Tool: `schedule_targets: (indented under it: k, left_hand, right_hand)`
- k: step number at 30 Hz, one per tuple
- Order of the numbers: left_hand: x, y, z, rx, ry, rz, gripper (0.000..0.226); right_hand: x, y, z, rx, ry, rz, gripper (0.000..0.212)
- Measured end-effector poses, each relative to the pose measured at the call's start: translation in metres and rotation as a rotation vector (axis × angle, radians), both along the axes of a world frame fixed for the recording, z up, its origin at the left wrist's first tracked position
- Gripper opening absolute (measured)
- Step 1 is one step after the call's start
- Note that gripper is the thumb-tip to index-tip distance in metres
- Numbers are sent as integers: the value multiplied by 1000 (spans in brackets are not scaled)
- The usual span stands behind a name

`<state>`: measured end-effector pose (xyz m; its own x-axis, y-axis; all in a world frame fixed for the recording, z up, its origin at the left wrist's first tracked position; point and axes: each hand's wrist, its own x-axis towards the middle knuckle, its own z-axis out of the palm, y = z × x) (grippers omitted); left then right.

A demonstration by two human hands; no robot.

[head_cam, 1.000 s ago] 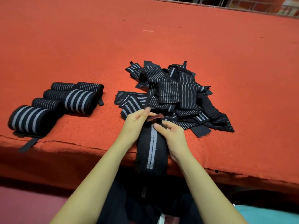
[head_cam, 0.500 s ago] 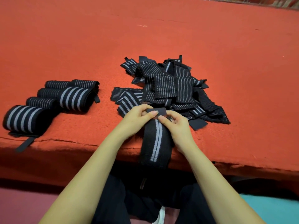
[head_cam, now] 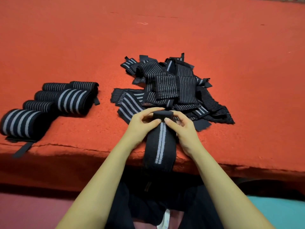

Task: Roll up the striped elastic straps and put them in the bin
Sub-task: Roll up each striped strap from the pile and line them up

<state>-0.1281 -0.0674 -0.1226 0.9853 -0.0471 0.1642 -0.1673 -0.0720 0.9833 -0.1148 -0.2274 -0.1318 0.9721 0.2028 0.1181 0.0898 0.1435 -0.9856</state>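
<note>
A broad surface covered in red-orange felt (head_cam: 214,38) carries black, grey-striped elastic bands in two groups. At left, near the front edge, sits a cluster of rolled straps (head_cam: 66,101) (a loose tab of the nearest one hangs over the lip). At centre lies a heap of unrolled straps (head_cam: 175,85). Just before it, a single strap (head_cam: 159,146) drapes over the front edge. A pale thread (head_cam: 142,23) lies well beyond the heap.

1. The strap (head_cam: 159,142) I hold is black with two grey stripes.
2. The pile (head_cam: 175,86) is black with thin pale lines.
3. The rolls (head_cam: 69,98) left of the pile are black with grey stripes.
4. The cloth (head_cam: 231,47) under the pile is orange-red.
</note>
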Motion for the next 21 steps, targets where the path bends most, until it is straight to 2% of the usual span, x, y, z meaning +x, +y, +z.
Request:
schedule_targets:
  k: [3,6,10,12,14,17,19,21]
  left_hand:
    - [-2,-2,1,20,-34,18,45]
    - [-2,-3,-2,26,-24,18,48]
    - [-5,-2,3,40,-3,-28,38]
    - [-2,1,3,-15,50,-78,41]
    - [0,1,2,-97,147,-113,35]
    - [4,-2,0,-31,195,-70,35]
    - [5,-3,-2,-76,235,-90,41]
    - [4,-2,-1,-137,238,-98,37]
  right_hand:
    - [-1,2,3,44,36,36,18]
    - [-2,1,3,-18,6,2,16]
    - [-3,-2,0,34,41,19,22]
    - [-3,-3,-1,104,96,6,33]
    - [-3,-3,-1,144,110,-16,41]
    - [-3,-4,-2,189,124,-31,44]
    - [-2,-4,-2,170,122,-23,45]
    - [-1,-4,-2,140,120,-20,44]
